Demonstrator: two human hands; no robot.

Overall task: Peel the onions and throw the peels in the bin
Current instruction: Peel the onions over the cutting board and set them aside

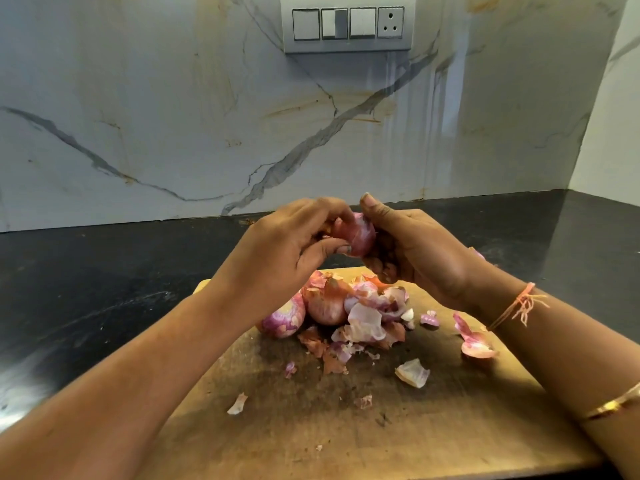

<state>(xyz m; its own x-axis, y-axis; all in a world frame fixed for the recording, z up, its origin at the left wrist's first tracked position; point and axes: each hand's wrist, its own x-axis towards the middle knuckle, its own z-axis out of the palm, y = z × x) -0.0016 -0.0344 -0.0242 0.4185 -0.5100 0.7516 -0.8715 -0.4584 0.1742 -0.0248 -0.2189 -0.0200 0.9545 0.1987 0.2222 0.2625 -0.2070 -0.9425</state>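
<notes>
Marble wall (173, 116) behind, black surface (104, 289) below: the onion (356, 233) is held in the air above the board (450, 427), between both hands. The right grip (415, 251) is curled round it from behind and beneath, thumb raised. The left grip (287, 244) pinches its near side with thumb and fingertips, apparently on a flap of skin. To peel cleanly, I judge it best to hold the right grip firm, catch the dry skin at an edge, and draw it along the bulb's curve rather than tear outward. Two more onions (327, 308) lie on the board beside a heap of peels (367, 320), with scraps scattered wider. No bin is in view.
</notes>
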